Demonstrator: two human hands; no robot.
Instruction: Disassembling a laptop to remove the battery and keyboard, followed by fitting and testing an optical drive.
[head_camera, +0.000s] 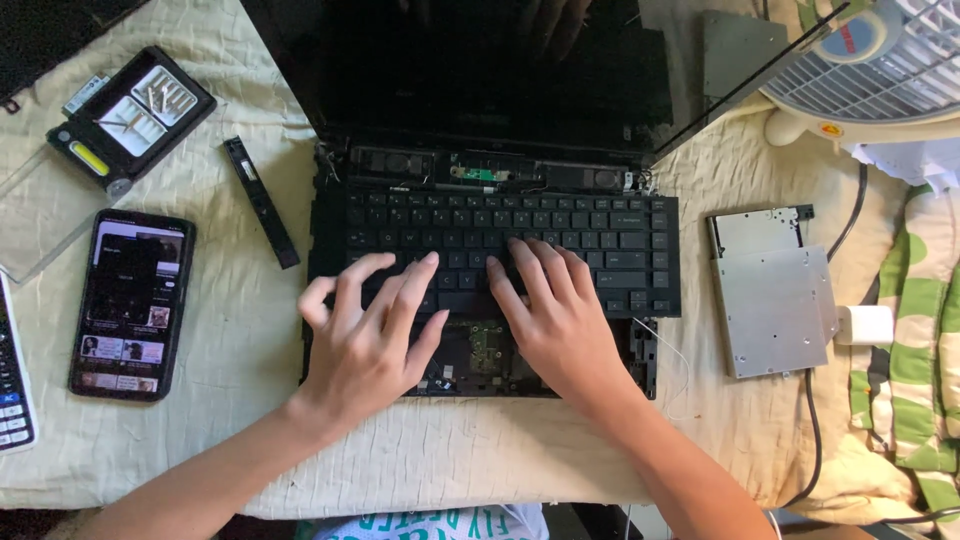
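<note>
Left hand (370, 330) and right hand (555, 320) flat on keyboard (600, 240), laptop (480, 130) opened up

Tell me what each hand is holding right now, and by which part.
Nothing is gripped. The left hand and right hand lie flat on the laptop keyboard, fingers pressing on its lower rows.

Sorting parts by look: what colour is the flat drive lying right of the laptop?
Silver-grey metal drive, clearest in the head view.
</note>
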